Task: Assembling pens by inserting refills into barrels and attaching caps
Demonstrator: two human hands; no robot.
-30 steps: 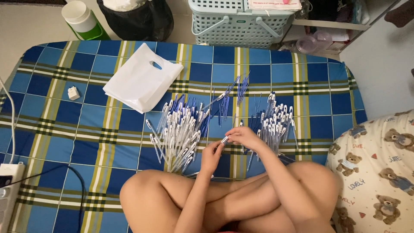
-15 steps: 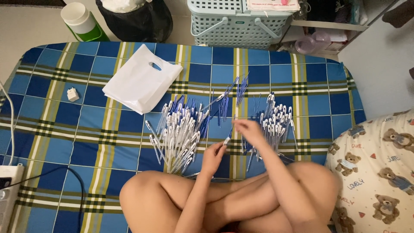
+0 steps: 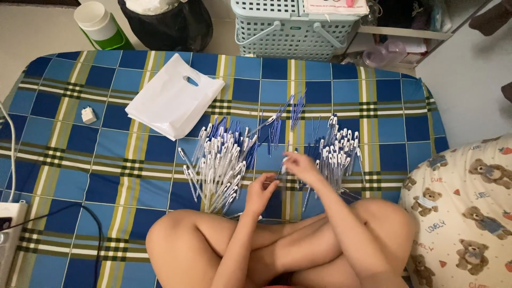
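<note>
I sit cross-legged on a blue plaid mattress (image 3: 69, 160). My right hand (image 3: 302, 165) pinches a white pen (image 3: 284, 161) just above my knees. My left hand (image 3: 261, 190) is lower and to the left, closed around a thin pen part that pokes out to its left. A big pile of white pens with blue ends (image 3: 218, 160) lies to the left of my hands. A smaller pile of pens (image 3: 339, 149) lies to the right. Loose blue pen parts (image 3: 277, 125) are scattered beyond both hands.
A white plastic bag (image 3: 173, 98) and a small white plug (image 3: 88, 114) lie at the far left. Off the mattress stand a pale green basket (image 3: 290, 26), a black bag (image 3: 165, 24) and a green and white container (image 3: 98, 21). A bear-print pillow (image 3: 469, 202) is at the right, a power strip (image 3: 8, 234) at the left edge.
My hands were joined on a pen in front of me. They have since parted: the left hand sank toward my knee, the right stayed up holding the pen.
</note>
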